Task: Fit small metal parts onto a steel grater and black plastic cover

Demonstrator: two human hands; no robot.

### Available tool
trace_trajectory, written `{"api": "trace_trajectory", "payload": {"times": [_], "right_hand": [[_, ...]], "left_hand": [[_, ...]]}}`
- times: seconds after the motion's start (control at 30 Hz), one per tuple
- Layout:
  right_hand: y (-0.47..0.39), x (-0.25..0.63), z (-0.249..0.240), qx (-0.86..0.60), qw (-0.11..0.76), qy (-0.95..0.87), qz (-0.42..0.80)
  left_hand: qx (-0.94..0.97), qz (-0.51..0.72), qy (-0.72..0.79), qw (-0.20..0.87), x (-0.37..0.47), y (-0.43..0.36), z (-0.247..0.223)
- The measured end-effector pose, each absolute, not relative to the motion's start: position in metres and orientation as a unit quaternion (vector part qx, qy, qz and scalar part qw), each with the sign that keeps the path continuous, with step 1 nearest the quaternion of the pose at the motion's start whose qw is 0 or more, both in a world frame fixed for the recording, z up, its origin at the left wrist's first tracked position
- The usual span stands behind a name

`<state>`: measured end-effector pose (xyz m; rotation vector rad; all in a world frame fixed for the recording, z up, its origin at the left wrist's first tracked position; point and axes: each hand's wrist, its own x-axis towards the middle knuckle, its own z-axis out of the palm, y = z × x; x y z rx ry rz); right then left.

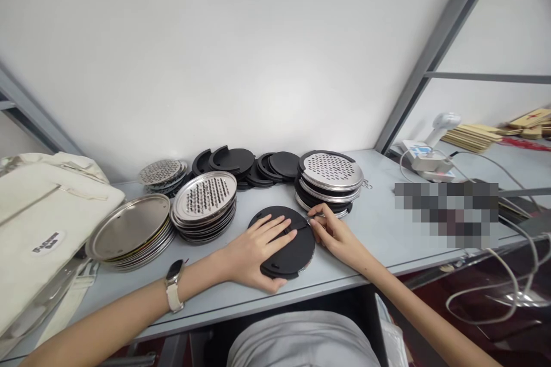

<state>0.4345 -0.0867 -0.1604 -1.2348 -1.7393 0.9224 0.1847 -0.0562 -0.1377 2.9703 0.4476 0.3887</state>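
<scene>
A round black disc (297, 249) lies flat near the table's front edge. Across its left part rests my left hand (256, 249), palm down with the fingers spread. At the disc's upper right edge, my right hand (329, 232) pinches a small metal piece, mostly hidden by the fingers. Just behind that hand stands a stack of metal grater discs and black rings (331, 171). Left of the disc is a stack of coarse grater discs (205, 198), and beyond it a stack of plain metal discs (129, 228).
Black discs and rings (239, 160) lie along the wall, with fine grater discs (160, 173) to their left. A white bag (55, 223) covers the table's left end. At the right are a white scanner (445, 121), cables and wooden pieces (471, 136).
</scene>
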Motion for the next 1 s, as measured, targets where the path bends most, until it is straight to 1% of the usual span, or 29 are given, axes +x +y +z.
{"api": "trace_trajectory", "payload": {"times": [0.5,0.73,1.0], "right_hand": [[-0.0878,0.4354,-0.1593,-0.492,0.387,-0.697,0.349],[-0.0890,0.4344,-0.1561,-0.487,0.381,-0.712,0.332],[-0.0894,0.4347,-0.1563,-0.490,0.391,-0.687,0.368]], "left_hand": [[0.983,0.140,0.082,0.087,0.1838,-0.0567,-0.1342],[0.982,0.134,0.090,0.097,0.1853,-0.0571,-0.1346],[0.983,0.128,0.094,0.097,0.1857,-0.0568,-0.1350]]}}
